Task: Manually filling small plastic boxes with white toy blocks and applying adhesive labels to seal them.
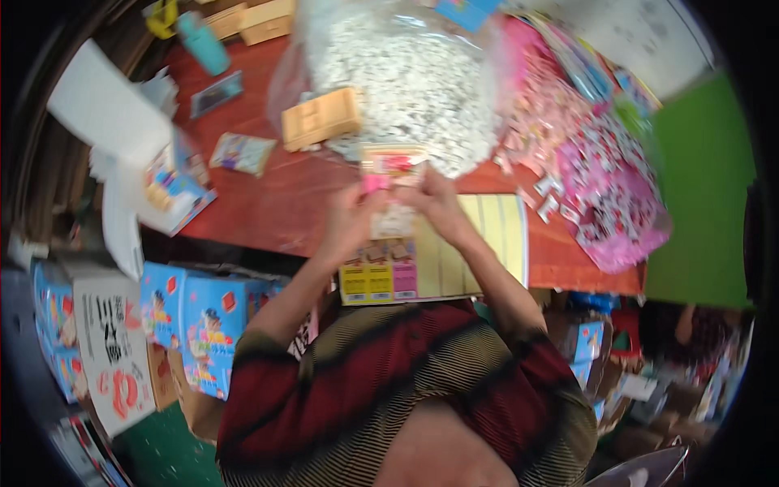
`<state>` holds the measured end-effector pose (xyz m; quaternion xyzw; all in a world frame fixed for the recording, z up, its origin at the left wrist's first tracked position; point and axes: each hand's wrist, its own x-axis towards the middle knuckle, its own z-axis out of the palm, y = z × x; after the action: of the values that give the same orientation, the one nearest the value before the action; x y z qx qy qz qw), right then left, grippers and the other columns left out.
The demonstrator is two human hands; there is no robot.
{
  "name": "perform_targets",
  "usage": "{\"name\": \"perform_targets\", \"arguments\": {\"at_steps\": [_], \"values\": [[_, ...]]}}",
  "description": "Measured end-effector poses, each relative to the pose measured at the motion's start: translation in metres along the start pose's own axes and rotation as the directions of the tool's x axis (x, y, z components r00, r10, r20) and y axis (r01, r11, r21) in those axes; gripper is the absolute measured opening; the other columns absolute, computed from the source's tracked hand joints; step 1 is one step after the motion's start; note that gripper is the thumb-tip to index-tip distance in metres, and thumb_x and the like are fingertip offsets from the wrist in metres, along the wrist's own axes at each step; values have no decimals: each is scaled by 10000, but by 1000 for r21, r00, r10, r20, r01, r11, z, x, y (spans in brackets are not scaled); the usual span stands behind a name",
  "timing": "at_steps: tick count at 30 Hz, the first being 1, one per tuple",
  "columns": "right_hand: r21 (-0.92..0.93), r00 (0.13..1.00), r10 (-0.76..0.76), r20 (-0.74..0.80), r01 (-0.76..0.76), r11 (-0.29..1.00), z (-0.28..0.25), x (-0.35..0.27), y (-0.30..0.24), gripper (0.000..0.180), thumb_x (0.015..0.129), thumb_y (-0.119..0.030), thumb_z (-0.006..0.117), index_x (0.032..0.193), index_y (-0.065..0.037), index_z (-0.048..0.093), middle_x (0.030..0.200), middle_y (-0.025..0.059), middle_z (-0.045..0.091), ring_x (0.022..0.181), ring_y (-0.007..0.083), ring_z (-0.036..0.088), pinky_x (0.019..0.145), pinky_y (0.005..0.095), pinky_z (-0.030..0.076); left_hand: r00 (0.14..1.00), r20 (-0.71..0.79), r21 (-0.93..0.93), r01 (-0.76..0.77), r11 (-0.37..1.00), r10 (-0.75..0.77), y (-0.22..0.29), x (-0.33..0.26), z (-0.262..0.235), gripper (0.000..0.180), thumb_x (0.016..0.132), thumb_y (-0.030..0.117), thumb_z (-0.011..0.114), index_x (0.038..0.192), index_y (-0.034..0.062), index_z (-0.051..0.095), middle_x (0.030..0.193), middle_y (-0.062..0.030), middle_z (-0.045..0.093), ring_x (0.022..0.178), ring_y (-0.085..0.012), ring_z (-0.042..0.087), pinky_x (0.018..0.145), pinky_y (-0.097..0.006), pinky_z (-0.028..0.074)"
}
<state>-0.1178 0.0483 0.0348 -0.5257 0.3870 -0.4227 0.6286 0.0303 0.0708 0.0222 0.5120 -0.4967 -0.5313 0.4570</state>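
Two hands meet over the red desk, near a big clear bag of white pieces at the far side, left hand and right hand with fingers clamped on a small printed packet between them.

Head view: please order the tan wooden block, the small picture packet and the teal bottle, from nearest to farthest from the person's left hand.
From the left hand:
1. Tan wooden block, above the hand, against the clear bag.
2. Small picture packet, farther left on the red table.
3. Teal bottle, at the far upper left.
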Motion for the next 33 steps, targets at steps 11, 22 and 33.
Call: {"name": "perform_targets", "arguments": {"at_steps": [11,22,33], "values": [[-141,994,-103,-32,97,985,-32,4,25,207,764,-74,516,962,-16,489,919,39,524,869,118,486,775,229,381,684,-728,280,232,931,48,3,82,-170,325,770,323,472,947,61,547,882,-99,542,815,-236,548,677,-335,459],[-112,1000,0,11,1,994,-33,-13,19,207,779,-86,490,976,-22,496,921,41,534,813,114,502,709,232,398,641,-630,752,363,550,439,-8,40,-154,207,697,146,513,866,34,557,850,-170,548,854,-330,506,716,-365,409],[-755,773,-538,337,563,336,10,72,5,220,632,-1,557,848,-41,539,820,89,520,790,238,489,682,319,389,747,-199,816,-233,530,635,-1,46,-88,104,739,88,491,810,23,532,731,-122,557,674,-288,535,579,-323,423]]}}
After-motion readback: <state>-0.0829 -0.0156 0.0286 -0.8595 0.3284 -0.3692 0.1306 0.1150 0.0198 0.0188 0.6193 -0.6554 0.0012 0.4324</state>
